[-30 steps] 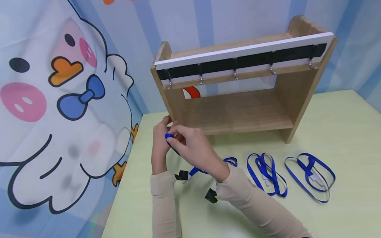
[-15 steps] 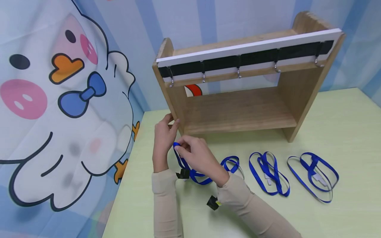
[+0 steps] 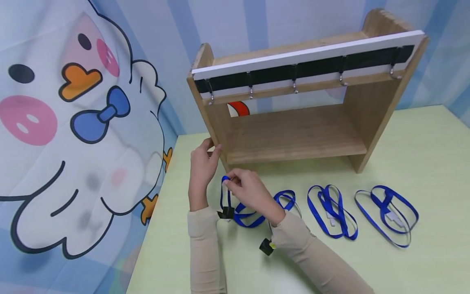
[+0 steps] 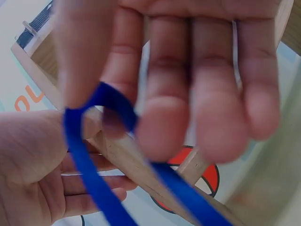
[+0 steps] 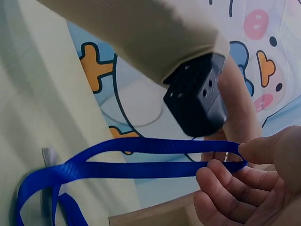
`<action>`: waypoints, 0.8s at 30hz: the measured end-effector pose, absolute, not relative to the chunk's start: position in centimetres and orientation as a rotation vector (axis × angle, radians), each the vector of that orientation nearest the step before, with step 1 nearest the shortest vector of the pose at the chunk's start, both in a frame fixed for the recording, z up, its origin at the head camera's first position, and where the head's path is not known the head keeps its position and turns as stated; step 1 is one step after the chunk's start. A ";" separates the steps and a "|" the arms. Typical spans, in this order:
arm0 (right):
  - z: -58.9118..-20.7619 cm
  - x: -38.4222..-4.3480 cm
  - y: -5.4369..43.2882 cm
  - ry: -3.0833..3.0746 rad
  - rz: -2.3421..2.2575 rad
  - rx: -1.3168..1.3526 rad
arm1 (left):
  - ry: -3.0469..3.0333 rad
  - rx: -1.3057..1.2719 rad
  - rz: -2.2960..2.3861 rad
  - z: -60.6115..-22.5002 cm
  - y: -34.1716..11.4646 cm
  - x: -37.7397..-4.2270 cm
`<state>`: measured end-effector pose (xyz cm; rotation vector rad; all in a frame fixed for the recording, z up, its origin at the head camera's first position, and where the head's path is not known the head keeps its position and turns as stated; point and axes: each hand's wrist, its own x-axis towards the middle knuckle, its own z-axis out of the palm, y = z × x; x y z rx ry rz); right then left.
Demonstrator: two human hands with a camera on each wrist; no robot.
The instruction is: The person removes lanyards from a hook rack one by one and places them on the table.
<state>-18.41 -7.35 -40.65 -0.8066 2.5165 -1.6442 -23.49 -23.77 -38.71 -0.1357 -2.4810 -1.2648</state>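
Observation:
My left hand (image 3: 202, 169) is at the left side panel of a wooden shelf (image 3: 293, 134), thumb at the front edge and fingers along its outer face. My right hand (image 3: 247, 188) pinches the looped end of a blue lanyard (image 5: 136, 170) between thumb and fingers, just right of the left wrist. From that pinch the lanyard hangs in two strands to the table, where more blue strap lies coiled. In the left wrist view the right hand's fingers (image 4: 167, 122) fill the top, close to the camera, while the left palm (image 4: 33, 155) shows at lower left.
A row of several metal hooks (image 3: 295, 86) runs along the black strip on the shelf's white front rail. Further blue lanyards (image 3: 339, 212) lie coiled on the pale table (image 3: 415, 163) to the right. A cartoon-printed cloth (image 3: 121, 183) covers the wall at the left.
My right hand has drawn away from the left hand, rightward and back toward me, bringing the lanyard loop along. The left hand stays at the shelf's side panel.

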 end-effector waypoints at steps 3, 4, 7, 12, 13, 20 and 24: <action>-40.8 -18.9 -7.0 2.529 -1.635 -0.783 | -2.476 -0.142 -1.259 -38.6 -23.8 -23.5; -40.7 -18.9 -6.9 2.530 -1.634 -0.772 | -2.477 -0.141 -1.258 -38.7 -23.8 -23.6; -40.8 -19.1 -6.7 2.540 -1.619 -0.736 | -2.479 -0.144 -1.254 -38.7 -23.8 -23.6; -41.4 -19.5 -6.7 2.599 -1.533 -0.675 | -2.471 -0.149 -1.244 -38.7 -23.8 -23.6; -41.6 -19.6 -6.8 2.616 -1.511 -0.668 | -2.471 -0.148 -1.243 -38.7 -23.8 -23.6; -42.7 -20.1 -6.7 2.672 -1.397 -0.602 | -2.485 -0.140 -1.242 -38.7 -23.8 -23.5; -43.2 -20.4 -6.5 2.699 -1.316 -0.522 | -2.489 -0.132 -1.240 -38.5 -23.8 -23.5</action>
